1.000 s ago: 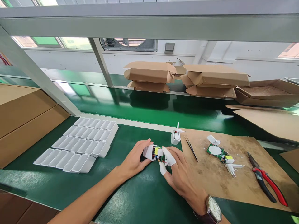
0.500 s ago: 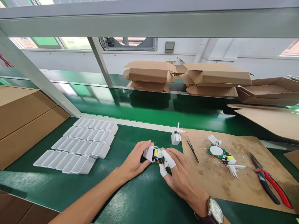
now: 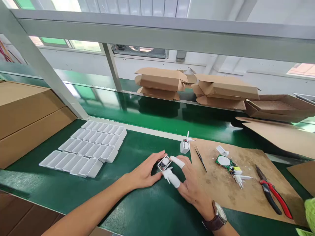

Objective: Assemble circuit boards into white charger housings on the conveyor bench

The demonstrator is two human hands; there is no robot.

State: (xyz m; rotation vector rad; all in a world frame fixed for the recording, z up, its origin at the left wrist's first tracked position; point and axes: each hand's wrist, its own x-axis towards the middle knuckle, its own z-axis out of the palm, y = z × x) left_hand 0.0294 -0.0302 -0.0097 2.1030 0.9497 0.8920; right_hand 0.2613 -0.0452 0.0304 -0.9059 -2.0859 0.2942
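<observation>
Evidently the small white housing between the hands already has electronics inside, though its top is open and a white pronged piece sits outside its near edge. The left hand is partly closed, thumb and fingers curved around the housing just above the green tabletop. The right hand, in white finger covers, is half open, its fingertips at the rim and the pronged piece; how firmly they grip, I cannot tell. Beyond, a second housing stands upright, filled but uncovered. A green circuit board lies outside any housing on stained, matte brown cardboard, between slim metal tweezers and red-and-black pliers. To the left, rows of smooth, round-cornered plastic housings show no electronics inside.
</observation>
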